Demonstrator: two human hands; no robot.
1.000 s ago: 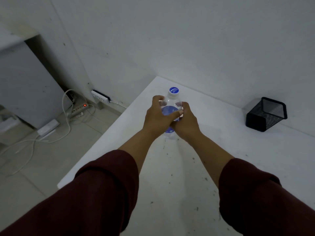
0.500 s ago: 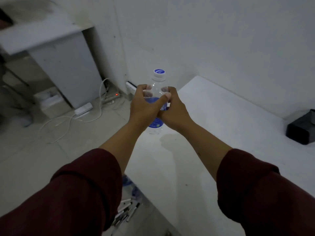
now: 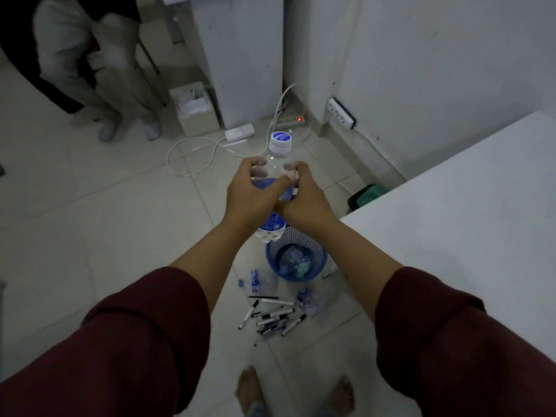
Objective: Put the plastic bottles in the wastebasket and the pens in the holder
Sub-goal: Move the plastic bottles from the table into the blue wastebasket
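A clear plastic bottle point(image 3: 278, 152) with a white-and-blue cap and blue label is held upright in the air by both hands. My left hand point(image 3: 249, 195) and my right hand point(image 3: 305, 198) wrap around its middle. Its base hangs just above the far rim of a round blue wastebasket point(image 3: 272, 260) on the floor, which holds crumpled bottles. Two more crushed bottles lie beside the basket, one point(image 3: 258, 282) at its left and one point(image 3: 311, 300) in front. Several black-and-white pens point(image 3: 270, 319) are scattered on the tiles in front of the basket. No pen holder is visible.
A white table point(image 3: 466, 236) fills the right side. A power strip point(image 3: 290, 120) and white cables point(image 3: 192, 152) lie on the floor by the wall. A cardboard box point(image 3: 195, 111) stands near a cabinet. Another person's legs point(image 3: 120, 85) stand far left. My bare feet point(image 3: 294, 392) show below.
My hands carried the bottle off the table and leftward, out over the floor. The view swung down, so the wastebasket and pens came into sight and the black mesh holder left it.
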